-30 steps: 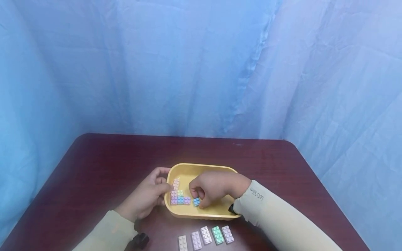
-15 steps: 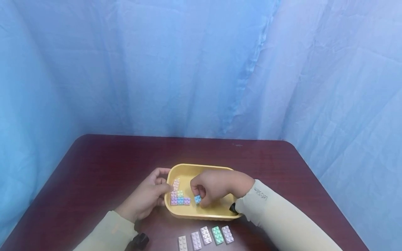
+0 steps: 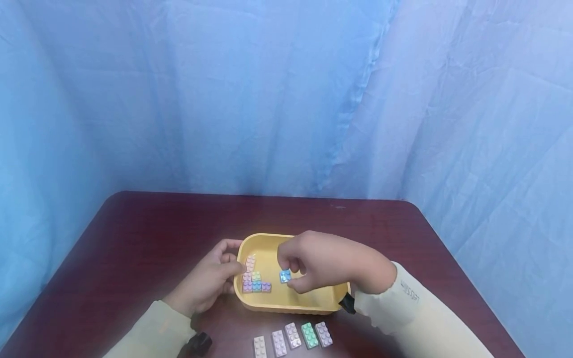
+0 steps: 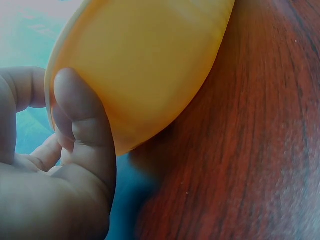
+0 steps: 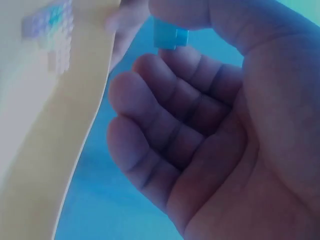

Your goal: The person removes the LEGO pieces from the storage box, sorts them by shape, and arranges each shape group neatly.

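Clearly, the right hand's grip (image 3: 323,259) pinches the blue brick (image 3: 285,276) between thumb and forefinger.

The head view is bright; the right wrist view dim, its bricks (image 5: 56,26) seemingly unfocused.

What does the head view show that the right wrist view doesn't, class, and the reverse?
Only the head view: the five loose bricks on the table outside the tray, and both pale sleeves. Only the right wrist view: the palm side of the right hand, face-on. Both: that hand holding the blue brick, plus the tray with bricks inside.
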### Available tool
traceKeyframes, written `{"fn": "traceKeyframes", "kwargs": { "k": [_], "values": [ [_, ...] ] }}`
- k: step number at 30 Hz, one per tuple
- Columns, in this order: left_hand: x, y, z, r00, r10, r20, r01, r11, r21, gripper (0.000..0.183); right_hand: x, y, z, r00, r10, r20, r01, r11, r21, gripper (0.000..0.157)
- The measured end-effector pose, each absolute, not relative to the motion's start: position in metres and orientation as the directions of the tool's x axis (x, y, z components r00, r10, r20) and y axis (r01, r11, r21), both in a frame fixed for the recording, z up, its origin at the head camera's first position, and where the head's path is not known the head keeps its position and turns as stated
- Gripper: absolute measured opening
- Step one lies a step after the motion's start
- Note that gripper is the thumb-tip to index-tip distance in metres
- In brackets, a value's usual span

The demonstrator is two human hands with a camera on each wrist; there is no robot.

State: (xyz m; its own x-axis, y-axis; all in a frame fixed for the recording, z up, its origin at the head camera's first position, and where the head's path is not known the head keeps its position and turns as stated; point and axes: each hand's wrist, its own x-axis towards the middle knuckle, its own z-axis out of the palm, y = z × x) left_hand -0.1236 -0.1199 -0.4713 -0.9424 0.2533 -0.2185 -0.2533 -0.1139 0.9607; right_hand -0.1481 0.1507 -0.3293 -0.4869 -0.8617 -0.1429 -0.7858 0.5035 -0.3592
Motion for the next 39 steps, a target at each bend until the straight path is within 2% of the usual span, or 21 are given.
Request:
{"fn": "traceKeyframes", "kwargs": {
  "k": [6, 12, 15, 19, 22, 24, 27, 31, 33, 34, 36, 39],
  "values": [
    [-0.122, -0.12, -0.471, -0.942, 0.252, -0.221, -0.255, -0.111, 0.96, 0.071, -0.12, 0.148, -0.332, -0.432, -0.896, -0.099, -0.857, 0.442, -0.263, 0.022],
    [-0.122, -0.121, -0.469, -0.939, 0.263, -0.22, -0.257, -0.115, 0.96, 0.07, -0.096, 0.145, -0.342, -0.392, -0.918, -0.058, -0.887, 0.394, -0.241, 0.023],
    [-0.123, -0.121, -0.469, -0.94, 0.259, -0.224, -0.26, -0.115, 0.959, 0.069, -0.084, 0.143, -0.349, -0.378, -0.925, -0.032, -0.907, 0.377, -0.187, 0.025],
    [-0.123, -0.122, -0.47, -0.941, 0.251, -0.227, -0.261, -0.11, 0.959, 0.069, -0.065, 0.141, -0.359, -0.358, -0.932, -0.044, -0.924, 0.361, -0.126, 0.024],
    [-0.123, -0.122, -0.47, -0.942, 0.248, -0.227, -0.26, -0.107, 0.96, 0.069, -0.051, 0.138, -0.367, -0.367, -0.929, -0.059, -0.918, 0.371, -0.137, 0.018],
    [-0.124, -0.122, -0.47, -0.942, 0.246, -0.226, -0.259, -0.107, 0.96, 0.069, -0.042, 0.137, -0.371, -0.403, -0.912, -0.077, -0.889, 0.41, -0.202, 0.023],
    [-0.124, -0.121, -0.471, -0.944, 0.243, -0.224, -0.256, -0.109, 0.96, 0.07, -0.033, 0.136, -0.379, -0.414, -0.907, -0.08, -0.876, 0.421, -0.236, 0.027],
    [-0.124, -0.122, -0.471, -0.944, 0.242, -0.225, -0.257, -0.111, 0.96, 0.07, -0.027, 0.133, -0.392, -0.435, -0.891, -0.126, -0.855, 0.453, -0.254, 0.014],
    [-0.124, -0.121, -0.471, -0.944, 0.243, -0.224, -0.257, -0.113, 0.96, 0.069, -0.024, 0.131, -0.399, -0.493, -0.848, -0.193, -0.794, 0.53, -0.299, 0.007],
    [-0.124, -0.121, -0.471, -0.944, 0.243, -0.224, -0.257, -0.111, 0.96, 0.069, -0.022, 0.13, -0.402, -0.549, -0.799, -0.246, -0.73, 0.602, -0.324, 0.007],
    [-0.124, -0.121, -0.471, -0.944, 0.242, -0.224, -0.255, -0.109, 0.961, 0.069, -0.02, 0.129, -0.407, -0.598, -0.741, -0.306, -0.66, 0.672, -0.337, 0.009],
    [-0.124, -0.121, -0.47, -0.945, 0.24, -0.223, -0.253, -0.105, 0.962, 0.069, -0.021, 0.129, -0.415, -0.564, -0.778, -0.277, -0.705, 0.628, -0.33, 0.011]
  ]
}}
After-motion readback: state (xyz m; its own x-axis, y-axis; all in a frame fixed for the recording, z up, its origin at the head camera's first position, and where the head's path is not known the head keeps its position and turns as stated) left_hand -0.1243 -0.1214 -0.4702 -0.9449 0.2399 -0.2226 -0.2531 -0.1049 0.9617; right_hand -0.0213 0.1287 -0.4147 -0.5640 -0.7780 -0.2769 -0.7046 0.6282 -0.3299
